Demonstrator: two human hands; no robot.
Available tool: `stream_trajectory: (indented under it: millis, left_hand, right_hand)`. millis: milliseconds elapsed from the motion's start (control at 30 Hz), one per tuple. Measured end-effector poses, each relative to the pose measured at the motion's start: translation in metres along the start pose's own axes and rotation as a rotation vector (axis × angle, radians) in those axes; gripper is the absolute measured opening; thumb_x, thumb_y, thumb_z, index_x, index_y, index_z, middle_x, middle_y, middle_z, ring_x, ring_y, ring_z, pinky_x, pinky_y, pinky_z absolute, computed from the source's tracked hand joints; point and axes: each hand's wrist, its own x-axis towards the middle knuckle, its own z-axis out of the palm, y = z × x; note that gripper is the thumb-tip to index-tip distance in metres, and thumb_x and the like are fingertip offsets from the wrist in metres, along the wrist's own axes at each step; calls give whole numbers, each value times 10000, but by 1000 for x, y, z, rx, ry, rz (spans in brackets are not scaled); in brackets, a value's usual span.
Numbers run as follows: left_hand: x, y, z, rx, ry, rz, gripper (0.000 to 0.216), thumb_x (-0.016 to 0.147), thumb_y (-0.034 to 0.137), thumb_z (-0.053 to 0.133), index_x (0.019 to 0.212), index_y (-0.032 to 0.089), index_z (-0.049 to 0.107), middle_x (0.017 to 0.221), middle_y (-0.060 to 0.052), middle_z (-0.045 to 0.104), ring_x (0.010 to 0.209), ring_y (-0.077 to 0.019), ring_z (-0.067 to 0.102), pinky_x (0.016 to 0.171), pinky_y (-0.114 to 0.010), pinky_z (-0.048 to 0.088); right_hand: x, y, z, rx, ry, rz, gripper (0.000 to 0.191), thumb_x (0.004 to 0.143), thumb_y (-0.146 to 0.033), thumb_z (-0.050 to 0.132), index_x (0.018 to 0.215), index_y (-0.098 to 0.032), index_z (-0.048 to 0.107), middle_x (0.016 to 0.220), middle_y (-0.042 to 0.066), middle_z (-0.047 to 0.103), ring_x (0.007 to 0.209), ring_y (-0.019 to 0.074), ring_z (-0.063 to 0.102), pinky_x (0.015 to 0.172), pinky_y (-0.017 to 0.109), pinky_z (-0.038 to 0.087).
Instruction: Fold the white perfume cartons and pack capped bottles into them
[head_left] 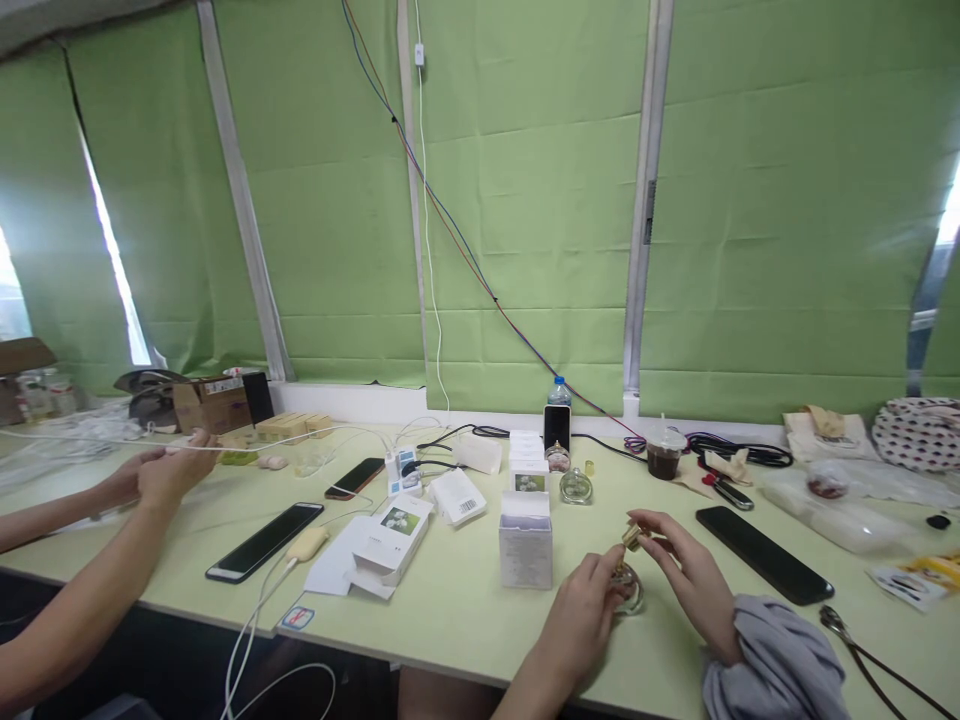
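Observation:
My left hand (583, 605) is closed around a small round glass perfume bottle (630, 590) that rests on the pale green table (465, 610). My right hand (686, 565), in a grey sleeve, pinches the bottle's small gold cap (632, 537) just above it. A white box (525, 538) stands upright just left of my hands. Another round glass bottle (575, 487) sits farther back.
A black phone (761, 553) lies to the right, with another phone (264, 541) and opened white boxes (390, 545) to the left. At far left a co-worker's hands (169, 470) hold a white cable. A drink cup (664, 455), a water bottle (558, 392) and cables line the back edge.

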Motion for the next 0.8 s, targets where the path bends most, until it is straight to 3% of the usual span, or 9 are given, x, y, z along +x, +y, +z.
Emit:
stream_trajectory:
  millis: [133,267,533,800]
  left_hand:
    - [-1,-3,2,-16,8,-3,660,841,36,440,1423,318,309,1169,-57,580,1050,-207,571,946,-366,457]
    - [-1,-9,6,-99,27,-69,714,832,54,463,1467,229,189,1213,-87,599,1071,-210,577,979,-380,441]
    - [1,-12,8,-94,22,-76,738,815,55,464,1470,199,157,1180,-99,615,1030,-221,596,944,-404,461]
    - [1,-13,9,-127,19,-86,735,815,67,477,1469,177,159,1248,-130,588,1091,-230,590,975,-416,452]
  right_hand:
    - [-1,1,0,2,-14,-13,267,939,-353,427,1124,-215,561,1097,74,648,961,202,650,861,342,522]
    - [-2,0,0,-9,-19,-38,249,950,-332,423,1128,-222,559,1095,75,643,922,189,653,832,328,528]
    - [-3,-5,9,-16,-77,-177,258,934,-286,436,1091,-249,636,1089,73,661,1012,201,634,868,307,527]
    - [-7,-9,17,-1,-95,-188,306,934,-238,421,1116,-277,663,1053,59,666,964,185,649,833,284,532]
